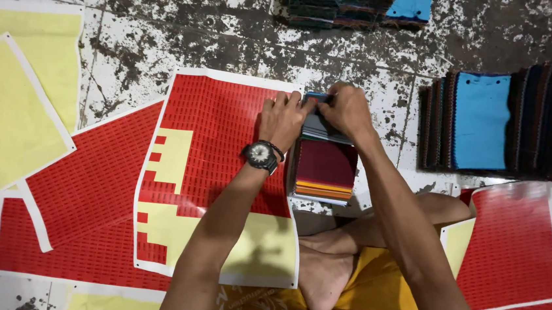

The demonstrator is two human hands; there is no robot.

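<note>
Hidden: the far edge of the small stack of coloured fabric swatches (325,169), maroon on top with orange and grey layers, lies under both hands; what the fingertips pinch there is hard to make out.

Left hand (283,117), black wristwatch (261,155) on the wrist: fingers curled onto the stack's far left corner, grasping it.

Right hand (346,109): clenched on the same far edge, touching the left.

Stack position: on the stained floor (167,35), just right of a red sticker sheet with white border and yellow peeled patches (216,170).

Further sheets: red and yellow, left and right, partly cut off.

Far right: row of dark swatches with a blue face (481,122).
</note>
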